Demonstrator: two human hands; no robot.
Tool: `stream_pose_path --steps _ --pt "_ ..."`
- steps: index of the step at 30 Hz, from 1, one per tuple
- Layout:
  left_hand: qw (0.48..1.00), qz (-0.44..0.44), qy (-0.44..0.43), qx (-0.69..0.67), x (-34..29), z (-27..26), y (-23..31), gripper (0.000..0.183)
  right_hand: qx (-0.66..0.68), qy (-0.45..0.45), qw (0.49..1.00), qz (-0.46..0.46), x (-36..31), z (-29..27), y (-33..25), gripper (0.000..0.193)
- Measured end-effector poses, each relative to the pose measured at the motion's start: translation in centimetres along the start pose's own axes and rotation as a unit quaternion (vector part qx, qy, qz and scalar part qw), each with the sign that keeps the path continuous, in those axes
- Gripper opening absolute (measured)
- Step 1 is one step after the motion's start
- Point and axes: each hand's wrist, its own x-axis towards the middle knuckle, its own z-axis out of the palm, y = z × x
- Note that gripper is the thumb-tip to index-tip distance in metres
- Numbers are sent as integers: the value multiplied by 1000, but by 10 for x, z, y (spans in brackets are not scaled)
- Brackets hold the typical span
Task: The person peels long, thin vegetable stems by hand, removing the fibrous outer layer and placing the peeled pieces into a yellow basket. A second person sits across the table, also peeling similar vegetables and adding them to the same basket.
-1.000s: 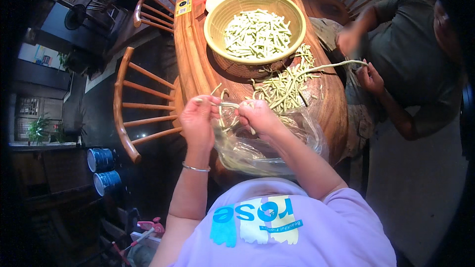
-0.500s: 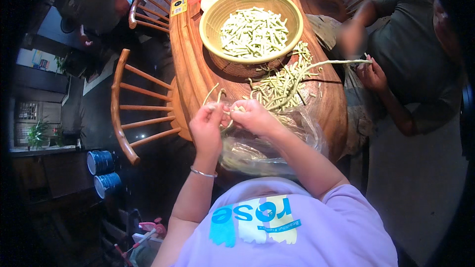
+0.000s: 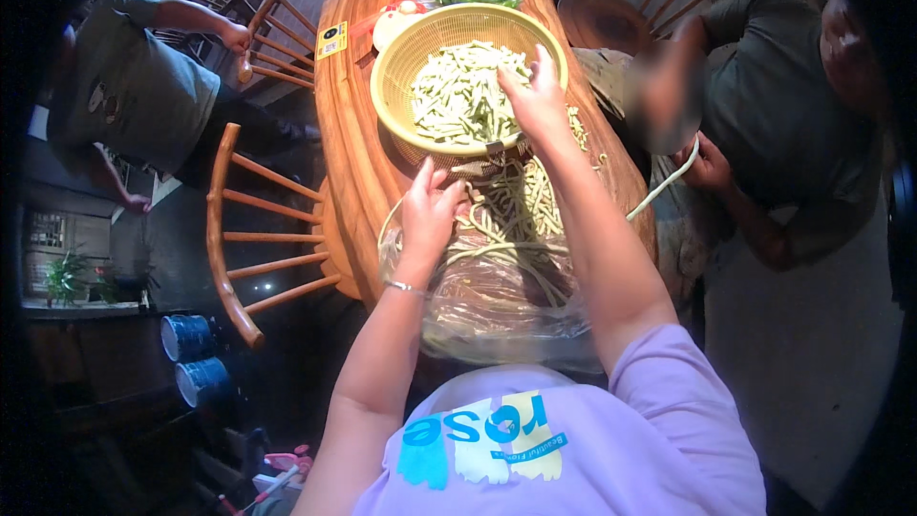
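While the left hand [image 3: 432, 215] is half-curled, its grip unclear, a basket [image 3: 394, 86] of cut beans [image 3: 458, 91] stands at that hand's twelve o'clock, loose beans [image 3: 535, 201] at three; the right hand [image 3: 540, 103], open and seemingly empty, hovers over the basket's four o'clock side.

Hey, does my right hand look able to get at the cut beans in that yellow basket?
Likely yes: your right hand is over the right side of the yellow basket, fingers spread, and nothing seems to cover the cut beans inside.
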Motion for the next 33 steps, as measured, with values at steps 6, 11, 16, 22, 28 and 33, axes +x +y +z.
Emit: stream_pose_path --steps 6,11,16,22,28,33 --pt "930 105 -209 284 -73 -33 -46 15 -61 -253 965 40 -153 -71 11 14" --pt "790 119 -437 414 -146 -55 -65 19 -374 -303 876 43 -232 -89 51 29" --pt "849 70 -399 339 -161 -70 -76 19 -364 -216 904 58 -229 -87 63 37" --pt "891 -105 -345 275 -158 -71 -70 24 -407 -303 861 20 -211 -93 72 16" --pt "939 -155 -268 149 -152 -58 -93 24 -369 -223 901 -43 -223 -64 71 14" --pt "933 -245 -258 48 -149 -40 -82 24 -456 -275 844 -66 -223 -47 82 15"
